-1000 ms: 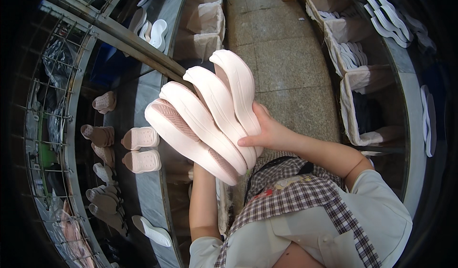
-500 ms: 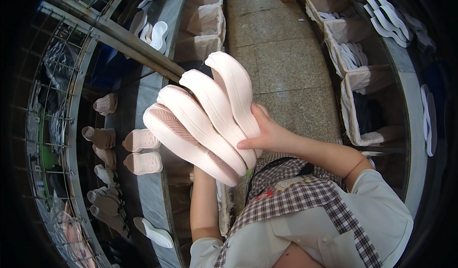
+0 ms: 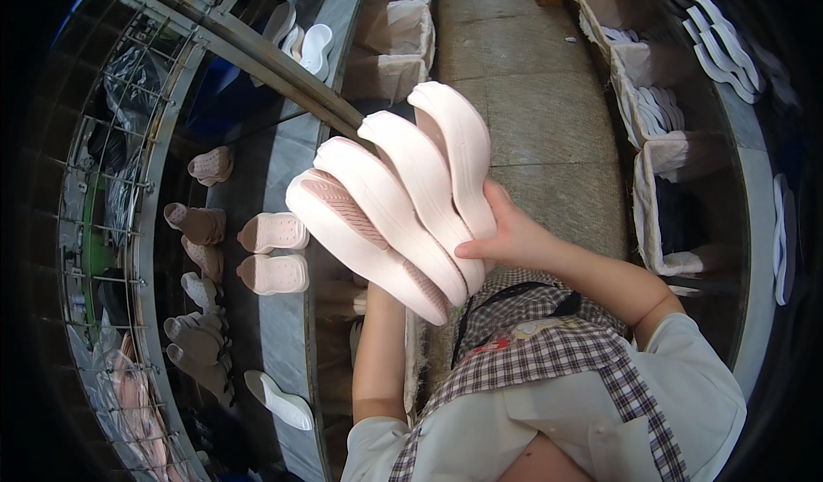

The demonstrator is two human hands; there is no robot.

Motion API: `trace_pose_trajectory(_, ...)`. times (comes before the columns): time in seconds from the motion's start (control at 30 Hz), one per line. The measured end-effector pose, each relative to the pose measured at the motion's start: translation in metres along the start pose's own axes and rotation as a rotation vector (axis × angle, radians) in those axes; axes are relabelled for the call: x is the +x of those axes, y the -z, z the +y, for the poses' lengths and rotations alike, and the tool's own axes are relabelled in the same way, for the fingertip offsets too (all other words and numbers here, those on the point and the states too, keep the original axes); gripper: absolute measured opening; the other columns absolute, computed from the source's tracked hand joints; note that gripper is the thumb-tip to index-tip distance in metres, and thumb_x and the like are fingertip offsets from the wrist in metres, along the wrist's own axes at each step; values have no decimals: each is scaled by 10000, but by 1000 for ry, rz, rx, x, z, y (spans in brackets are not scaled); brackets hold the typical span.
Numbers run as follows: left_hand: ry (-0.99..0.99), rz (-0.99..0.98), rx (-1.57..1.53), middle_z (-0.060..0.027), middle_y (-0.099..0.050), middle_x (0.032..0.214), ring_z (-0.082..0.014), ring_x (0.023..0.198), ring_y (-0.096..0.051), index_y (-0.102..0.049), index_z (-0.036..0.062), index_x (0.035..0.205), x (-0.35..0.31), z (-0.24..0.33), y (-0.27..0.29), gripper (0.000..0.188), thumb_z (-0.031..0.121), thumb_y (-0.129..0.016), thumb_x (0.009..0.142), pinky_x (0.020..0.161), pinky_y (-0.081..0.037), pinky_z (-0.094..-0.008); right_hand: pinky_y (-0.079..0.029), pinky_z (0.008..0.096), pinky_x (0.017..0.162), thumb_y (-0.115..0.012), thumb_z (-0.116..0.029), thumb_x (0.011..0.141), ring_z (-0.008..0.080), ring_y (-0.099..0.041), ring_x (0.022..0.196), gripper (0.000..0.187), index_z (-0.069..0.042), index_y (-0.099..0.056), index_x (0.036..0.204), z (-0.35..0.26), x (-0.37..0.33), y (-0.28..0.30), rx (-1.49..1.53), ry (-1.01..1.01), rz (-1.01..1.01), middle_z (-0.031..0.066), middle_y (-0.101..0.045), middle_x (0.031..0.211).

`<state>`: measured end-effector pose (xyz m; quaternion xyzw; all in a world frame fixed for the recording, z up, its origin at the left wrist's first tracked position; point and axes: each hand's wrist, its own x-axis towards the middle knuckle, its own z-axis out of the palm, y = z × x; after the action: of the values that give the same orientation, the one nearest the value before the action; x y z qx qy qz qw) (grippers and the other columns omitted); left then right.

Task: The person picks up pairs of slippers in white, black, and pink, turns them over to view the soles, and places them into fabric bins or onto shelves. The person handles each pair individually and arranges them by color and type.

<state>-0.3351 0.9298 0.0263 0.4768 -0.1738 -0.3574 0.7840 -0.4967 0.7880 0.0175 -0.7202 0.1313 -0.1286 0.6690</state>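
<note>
Nearly everything in view has slid rightward since the earlier frame, the four pale pink soles (image 3: pixel 386 212) hardly shifting against the bench (image 3: pixel 281 328). They fan out in the air, right of the bench. The right hand (image 3: pixel 517 231) has its grip partly closed, thumb across their lower ends; the left hand is hidden, its grip impossible to judge. They look light, springy and perhaps slippery-sided, so pinching those gathered ends seems soundest.
</note>
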Motion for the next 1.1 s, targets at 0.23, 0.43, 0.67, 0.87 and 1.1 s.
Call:
trace_pose_trajectory(0.23, -54, -23, 91, -84, -596, 992, -169, 903, -559, -539, -2, 1109, 0, 2, -4, 407, 197, -678, 782, 785, -474, -306, -257, 422, 1077, -771, -314, 686, 349, -264, 1327, 1049, 8, -111, 1434, 5, 2, 7, 108, 66, -36, 248, -268, 1403)
trace_pose_trajectory(0.43, -87, -93, 235, -80, -595, 986, -164, 895, -555, -544, 1, 1101, 1, 5, -10, 408, 187, -692, 770, 782, -470, -303, -244, 403, 1083, -763, -295, 707, 335, -250, 1338, 1045, 11, -73, 1431, 15, 5, 17, 54, 156, -65, 239, -261, 1415)
trace_pose_trajectory(0.67, -207, -167, 493, -75, -595, 980, -157, 885, -551, -549, 4, 1092, -15, 6, -15, 411, 176, -709, 755, 778, -465, -300, -200, 400, 1105, -786, -338, 670, 335, -184, 1360, 1152, 11, 9, 1428, 32, 11, 24, 24, 117, -99, 227, -174, 1445)
trace_pose_trajectory(0.87, -273, -242, 651, -70, -594, 974, -152, 877, -548, -554, 6, 1085, -14, 12, -22, 413, 165, -723, 742, 775, -461, -297, -164, 396, 1120, -812, -351, 629, 329, -159, 1366, 1214, -4, 32, 1430, 40, 13, 29, -15, 54, -124, 215, -146, 1456)
trace_pose_trajectory(1.1, -358, -385, 1130, -126, -565, 1107, -223, 1035, -532, -475, -8, 1199, -26, 10, -45, 470, 252, -599, 828, 880, -450, -330, -240, 390, 1099, -703, -224, 766, 291, -270, 1337, 807, -55, -247, 1411, 36, 34, 47, -380, 368, -26, 141, -300, 1429)
